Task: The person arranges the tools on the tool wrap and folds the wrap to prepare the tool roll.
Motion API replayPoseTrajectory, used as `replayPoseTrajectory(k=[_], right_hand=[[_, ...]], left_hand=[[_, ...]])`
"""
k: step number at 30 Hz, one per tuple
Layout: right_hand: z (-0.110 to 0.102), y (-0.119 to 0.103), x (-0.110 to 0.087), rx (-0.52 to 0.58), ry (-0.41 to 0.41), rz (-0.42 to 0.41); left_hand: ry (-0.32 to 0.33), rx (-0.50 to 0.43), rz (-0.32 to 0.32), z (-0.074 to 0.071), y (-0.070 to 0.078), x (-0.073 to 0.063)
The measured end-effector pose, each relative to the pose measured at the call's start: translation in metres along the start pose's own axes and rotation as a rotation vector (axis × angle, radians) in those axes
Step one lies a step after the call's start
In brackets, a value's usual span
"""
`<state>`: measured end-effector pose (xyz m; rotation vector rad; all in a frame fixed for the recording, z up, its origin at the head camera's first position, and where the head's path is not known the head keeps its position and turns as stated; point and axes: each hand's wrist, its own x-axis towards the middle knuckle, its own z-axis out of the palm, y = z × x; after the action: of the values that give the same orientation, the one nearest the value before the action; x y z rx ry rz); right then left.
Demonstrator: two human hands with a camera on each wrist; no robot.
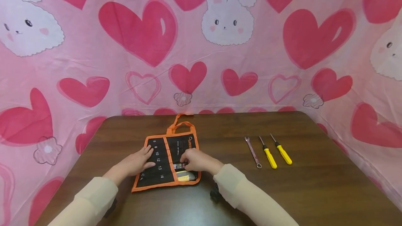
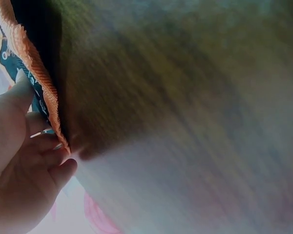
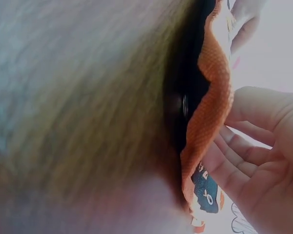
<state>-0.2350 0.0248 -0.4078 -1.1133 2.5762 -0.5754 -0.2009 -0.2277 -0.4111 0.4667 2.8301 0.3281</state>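
Note:
A black tool pouch (image 1: 158,179) with orange trim lies unfolded on the table, white size numbers printed down its left half. My left hand (image 1: 138,163) rests on the pouch's left edge, fingers lying loosely over the cloth. On the right half, my right hand (image 1: 198,159) touches the pocket area with bent fingers. Whether those fingers pinch anything is hidden. Just below them, a small item with a coloured label (image 1: 179,166) shows in a pocket. Nearer me, a yellow-and-grey utility knife (image 1: 186,176) sits in another pocket. The right wrist view shows the orange edge (image 3: 217,92) beside my right hand (image 3: 263,156).
To the right, a combination wrench (image 1: 252,152) and two yellow-handled screwdrivers (image 1: 269,157) (image 1: 283,152) lie side by side on the brown wooden table (image 1: 226,128). Orange straps (image 1: 177,125) stick out from the pouch's far side. A pink heart-patterned cloth (image 1: 188,51) hangs behind the table.

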Motion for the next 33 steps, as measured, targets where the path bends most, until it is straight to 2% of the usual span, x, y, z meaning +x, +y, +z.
replayPoseTrajectory(k=[9, 16, 19, 26, 33], right_hand=[[0.001, -0.005, 0.002, -0.006, 0.000, -0.003], [0.001, -0.004, 0.003, 0.011, 0.004, -0.023], [0.001, -0.001, 0.003, 0.041, 0.014, -0.021], [-0.003, 0.007, -0.004, 0.205, 0.029, 0.029], [-0.015, 0.015, -0.012, 0.275, 0.087, 0.010]], left_hand=[[0.005, 0.017, -0.029, 0.000, 0.005, -0.001], [0.032, 0.038, -0.005, 0.002, 0.005, 0.000], [0.037, 0.028, -0.001, 0.001, 0.005, 0.000], [0.034, 0.022, -0.002, 0.002, 0.004, 0.000], [0.028, 0.037, 0.002, 0.003, 0.002, 0.000]])
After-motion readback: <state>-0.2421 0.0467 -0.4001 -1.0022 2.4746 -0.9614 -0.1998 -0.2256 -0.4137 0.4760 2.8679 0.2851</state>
